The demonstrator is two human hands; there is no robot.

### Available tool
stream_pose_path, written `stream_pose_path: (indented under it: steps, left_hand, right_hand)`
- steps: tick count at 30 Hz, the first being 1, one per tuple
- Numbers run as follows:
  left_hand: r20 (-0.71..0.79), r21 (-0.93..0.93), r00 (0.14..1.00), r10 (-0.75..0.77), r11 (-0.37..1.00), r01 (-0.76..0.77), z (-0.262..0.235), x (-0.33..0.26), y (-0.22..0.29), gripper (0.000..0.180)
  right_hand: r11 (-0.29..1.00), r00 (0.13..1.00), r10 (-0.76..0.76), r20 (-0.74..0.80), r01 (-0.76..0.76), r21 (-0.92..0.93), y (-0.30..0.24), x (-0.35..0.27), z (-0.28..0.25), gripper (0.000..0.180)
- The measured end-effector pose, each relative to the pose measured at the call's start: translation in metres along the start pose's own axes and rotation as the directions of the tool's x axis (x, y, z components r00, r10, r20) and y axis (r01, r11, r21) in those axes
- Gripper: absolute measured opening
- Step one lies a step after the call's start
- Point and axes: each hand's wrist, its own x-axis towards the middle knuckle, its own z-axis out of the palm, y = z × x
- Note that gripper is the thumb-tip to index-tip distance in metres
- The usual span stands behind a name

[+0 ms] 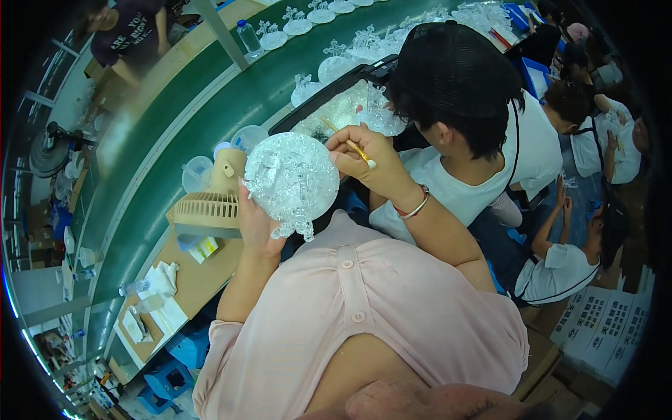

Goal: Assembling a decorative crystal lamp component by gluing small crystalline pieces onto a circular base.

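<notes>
1. A busy workshop curves around the wearer; a green conveyor belt (pixel 157 168) sweeps past on the left and along the top, with clear ornaments (pixel 297 24) set out on its far stretch; a co-worker in a black cap (pixel 455 77) sits close by on the right.

2. The clear disc (pixel 290 175), glittery and bearing a raised, knobbly decoration, is held up in front of the wearer's chest, near a black tray (pixel 318 94) of clear granules (pixel 339 108) and above a beige slatted object (pixel 206 210); its broad face is turned toward the wearer.

3. The left hand (pixel 259 227) grasps the disc by its left and lower-left edge; the right hand (pixel 380 154) pinches a slim yellow-handled brush (pixel 358 149), its fingertips by the disc's right rim; whether they press on that rim, I cannot tell.

4. The disc looks stiff and fairly light for its width; the smooth rim may be slippery, while the crystal-like bits could feel rough and might shed; the thin projecting parts at the lower edge seem the most fragile.

5. The plain outer rim looks the safest hold, ideally with fingers supporting beneath; the raised decoration and projecting parts are best left ungripped.
</notes>
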Motion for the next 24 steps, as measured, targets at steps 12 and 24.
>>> stream_pose_path:
  steps: [12,24]
  left_hand:
    - [-0.063,0.136,0.998,-0.013,0.991,0.021,0.007,-0.002,-0.006,0.052]
    - [-0.030,0.105,0.996,-0.082,0.991,0.084,0.003,-0.003,-0.003,0.054]
  right_hand:
    - [0.997,0.995,0.058,0.081,-0.054,-0.045,-0.006,0.003,-0.005,0.018]
    - [0.996,0.976,0.086,0.198,-0.083,-0.023,-0.012,-0.001,-0.013,0.011]
